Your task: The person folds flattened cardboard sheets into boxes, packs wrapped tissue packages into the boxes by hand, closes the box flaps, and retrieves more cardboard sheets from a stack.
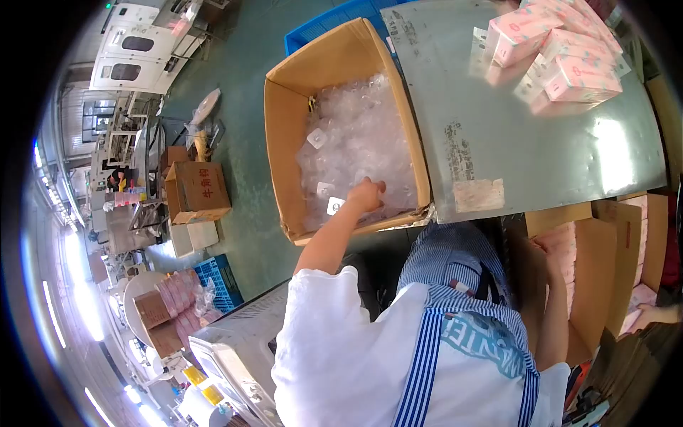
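Note:
My left hand (367, 194) reaches down into a large open cardboard box (286, 164) filled with a heap of clear plastic pieces (352, 132). Its fingers curl in among the pieces, and whatever lies between them is hidden. A small white tag (336, 206) shows beside the wrist. On my right side, my right hand (549, 257) is down in an open carton (589, 274), beside stacked pink packs (569, 263). The carton and the shade hide most of its fingers.
A metal table (526, 156) carries pink-and-white tissue packs (583, 75) at its far end. Another person's hand (651, 317) is at a second carton, far right. A blue crate (302, 35) sits behind the box; a brown carton (198, 191) stands on the floor, left.

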`<state>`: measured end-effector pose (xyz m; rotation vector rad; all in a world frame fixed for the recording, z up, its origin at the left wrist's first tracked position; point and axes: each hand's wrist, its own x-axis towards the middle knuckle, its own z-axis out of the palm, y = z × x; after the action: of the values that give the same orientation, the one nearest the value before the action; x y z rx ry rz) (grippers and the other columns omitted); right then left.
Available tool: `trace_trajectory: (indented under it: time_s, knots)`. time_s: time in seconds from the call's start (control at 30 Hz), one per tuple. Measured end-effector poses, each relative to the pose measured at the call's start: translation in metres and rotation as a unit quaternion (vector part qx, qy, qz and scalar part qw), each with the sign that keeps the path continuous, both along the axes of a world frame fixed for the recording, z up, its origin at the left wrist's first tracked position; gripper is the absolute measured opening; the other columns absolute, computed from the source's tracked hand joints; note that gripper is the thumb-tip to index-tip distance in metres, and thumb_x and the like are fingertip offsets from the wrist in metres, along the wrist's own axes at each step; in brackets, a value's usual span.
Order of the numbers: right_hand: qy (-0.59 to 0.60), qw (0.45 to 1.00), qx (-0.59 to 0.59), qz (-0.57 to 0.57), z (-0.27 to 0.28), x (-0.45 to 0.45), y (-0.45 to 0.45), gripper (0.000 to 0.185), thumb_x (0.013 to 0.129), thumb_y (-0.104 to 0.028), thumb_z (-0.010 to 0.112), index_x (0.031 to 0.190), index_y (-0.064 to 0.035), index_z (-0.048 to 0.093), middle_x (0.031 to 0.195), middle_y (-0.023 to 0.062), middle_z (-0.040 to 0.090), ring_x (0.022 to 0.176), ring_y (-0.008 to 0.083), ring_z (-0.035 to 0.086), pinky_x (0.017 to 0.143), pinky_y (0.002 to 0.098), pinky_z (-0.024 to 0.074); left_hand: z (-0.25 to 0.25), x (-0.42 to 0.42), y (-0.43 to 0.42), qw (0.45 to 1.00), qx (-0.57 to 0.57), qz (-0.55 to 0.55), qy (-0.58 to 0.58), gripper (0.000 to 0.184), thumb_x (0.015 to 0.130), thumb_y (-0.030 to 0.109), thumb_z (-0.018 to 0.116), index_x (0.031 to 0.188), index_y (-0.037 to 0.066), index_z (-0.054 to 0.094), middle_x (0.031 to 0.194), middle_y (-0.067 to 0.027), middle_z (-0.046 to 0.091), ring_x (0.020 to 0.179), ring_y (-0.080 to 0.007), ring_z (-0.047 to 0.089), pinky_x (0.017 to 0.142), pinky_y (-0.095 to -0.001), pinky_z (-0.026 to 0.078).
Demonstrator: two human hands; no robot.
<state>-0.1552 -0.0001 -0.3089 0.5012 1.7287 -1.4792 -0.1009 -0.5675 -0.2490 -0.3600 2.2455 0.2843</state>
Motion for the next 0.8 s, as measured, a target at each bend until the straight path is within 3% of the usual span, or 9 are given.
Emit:
trace_trajectory:
  time_s: [0.1, 0.17, 0.2, 0.27, 0.3, 0.37, 0.47, 0.57, 0.8]
  knots:
    - [0.082, 0.992, 0.049, 0.087, -0.028, 0.001, 0.015, 0.026, 0.089, -0.012, 0.051, 0.111, -0.0017, 0.058, 0.105, 0.0081, 0.061, 0.096, 0.0166, 0.056, 0.084, 0.0259, 0.0445, -0.003, 0.006, -0.023, 0.995, 0.019, 0.056, 0.08, 0.045, 0.072, 0.028, 0.071, 0.112, 0.018, 0.052, 0.11, -0.0159, 0.054, 0.101, -0.034, 0.056, 0.085, -0.0451, 0.046]
    - [0.087, 0.987, 0.062, 0.117, 0.023, -0.008, -0.013, 0.024, 0.089, -0.011, 0.05, 0.11, -0.0022, 0.059, 0.103, 0.008, 0.061, 0.096, 0.0166, 0.056, 0.083, 0.0265, 0.0447, -0.001, 0.01, -0.041, 0.899, 0.189, 0.372, 0.134, 0.037, 0.072, 0.014, 0.065, 0.107, 0.015, 0.054, 0.101, -0.0109, 0.055, 0.086, -0.025, 0.059, 0.079, -0.0423, 0.048]
    - [0.093, 0.982, 0.077, 0.144, 0.044, -0.012, -0.026, 0.023, 0.088, -0.01, 0.05, 0.108, -0.0027, 0.06, 0.101, 0.008, 0.06, 0.095, 0.0165, 0.056, 0.083, 0.0271, 0.0448, -0.006, 0.014, -0.056, 0.899, 0.186, 0.373, 0.136, 0.037, 0.072, 0.014, 0.065, 0.107, 0.015, 0.054, 0.101, -0.0109, 0.055, 0.086, -0.025, 0.059, 0.079, -0.0423, 0.048]
    - [0.141, 0.973, 0.085, 0.162, 0.038, -0.017, -0.019, 0.022, 0.088, -0.009, 0.05, 0.106, -0.0029, 0.061, 0.1, 0.0076, 0.06, 0.093, 0.0163, 0.056, 0.082, 0.0276, 0.045, -0.013, 0.021, -0.08, 0.703, 0.384, 0.565, 0.196, 0.039, 0.072, 0.009, 0.06, 0.11, 0.013, 0.052, 0.078, -0.004, 0.055, 0.078, -0.0158, 0.056, 0.072, -0.0358, 0.047]
    - [0.189, 0.961, 0.097, 0.178, 0.035, -0.021, -0.014, 0.021, 0.087, -0.008, 0.051, 0.105, -0.0031, 0.061, 0.098, 0.0072, 0.06, 0.091, 0.016, 0.056, 0.082, 0.0281, 0.0452, -0.011, 0.022, -0.082, 0.704, 0.384, 0.564, 0.198, 0.039, 0.072, 0.009, 0.06, 0.11, 0.013, 0.052, 0.078, -0.004, 0.055, 0.078, -0.0158, 0.056, 0.072, -0.0358, 0.047]
    - [0.244, 0.962, 0.106, 0.055, 0.086, -0.027, -0.052, 0.019, 0.087, -0.009, 0.052, 0.104, -0.0032, 0.061, 0.097, 0.0062, 0.06, 0.089, 0.0152, 0.055, 0.08, 0.0275, 0.0455, 0.025, 0.011, -0.07, 0.528, 0.533, 0.605, 0.267, 0.04, 0.072, 0.006, 0.058, 0.11, 0.013, 0.052, 0.087, -0.0041, 0.056, 0.078, -0.0177, 0.054, 0.071, -0.0331, 0.045]
    - [0.234, 0.966, 0.049, -0.096, 0.182, -0.032, -0.122, 0.018, 0.088, -0.011, 0.054, 0.102, -0.0035, 0.061, 0.095, 0.0047, 0.059, 0.086, 0.014, 0.055, 0.077, 0.0266, 0.0459, 0.086, -0.026, -0.011, 0.45, 0.673, 0.528, 0.256, 0.041, 0.071, 0.005, 0.057, 0.111, 0.014, 0.051, 0.095, -0.0054, 0.055, 0.082, -0.0209, 0.053, 0.073, -0.0354, 0.045]
    - [0.292, 0.956, 0.004, -0.035, 0.172, -0.026, -0.12, 0.022, 0.089, -0.012, 0.053, 0.108, -0.0029, 0.059, 0.107, 0.0057, 0.057, 0.09, 0.013, 0.056, 0.077, 0.0263, 0.0472, 0.092, -0.067, 0.079, 0.341, 0.823, 0.43, 0.146, 0.043, 0.069, 0.009, 0.057, 0.11, 0.016, 0.053, 0.106, -0.0083, 0.052, 0.095, -0.0251, 0.05, 0.072, -0.0387, 0.048]
    - [0.214, 0.94, -0.23, -0.134, 0.183, 0.0, -0.086, 0.04, 0.088, -0.011, 0.056, 0.126, -0.004, 0.047, 0.107, 0.0068, 0.057, 0.09, 0.0129, 0.056, 0.077, 0.0268, 0.0483, 0.105, -0.109, 0.319, 0.407, 0.851, 0.329, -0.04, 0.048, 0.066, 0.006, 0.055, 0.114, 0.004, 0.047, 0.101, -0.0104, 0.053, 0.095, -0.0221, 0.052, 0.081, -0.0326, 0.045]
